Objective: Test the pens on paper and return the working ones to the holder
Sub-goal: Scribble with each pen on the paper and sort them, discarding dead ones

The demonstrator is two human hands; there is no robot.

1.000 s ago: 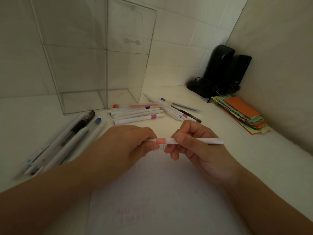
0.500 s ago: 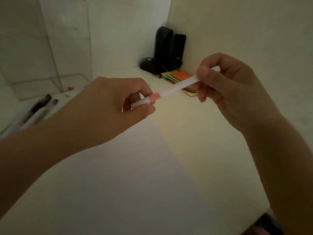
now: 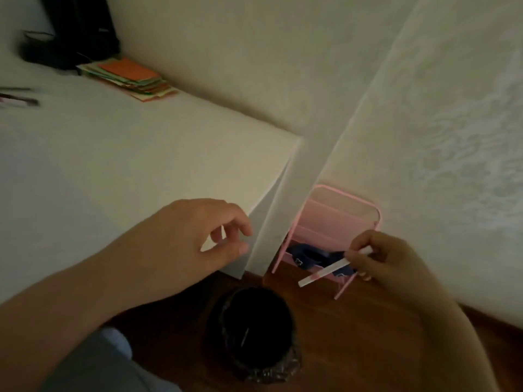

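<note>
Below you, on the dark wood floor [image 3: 368, 335], a black round bin [image 3: 256, 329] stands open-mouthed with a crinkled liner at its rim; its inside is too dark to tell what it holds. Just beyond it, against the wall, a pink wire rack [image 3: 336, 219] holds a dark blue cloth [image 3: 308, 257] on its lower shelf.

Your right hand [image 3: 387, 261] pinches a white pen [image 3: 328, 271] with a pink band, fingers curled round its upper end. The pen slants down to the left, its free end out past the desk corner, in front of the rack and above the floor, up and to the right of the bin's mouth.

Your left hand [image 3: 198, 236] holds nothing; its fingers are loosely bent over the white desk [image 3: 127, 154], right at the desk's near right corner.

At the desk's far side lies a stack of coloured paper [image 3: 133, 77], beside black speakers [image 3: 76, 29]. A few blurred pens [image 3: 19, 100] lie at the left edge.
</note>
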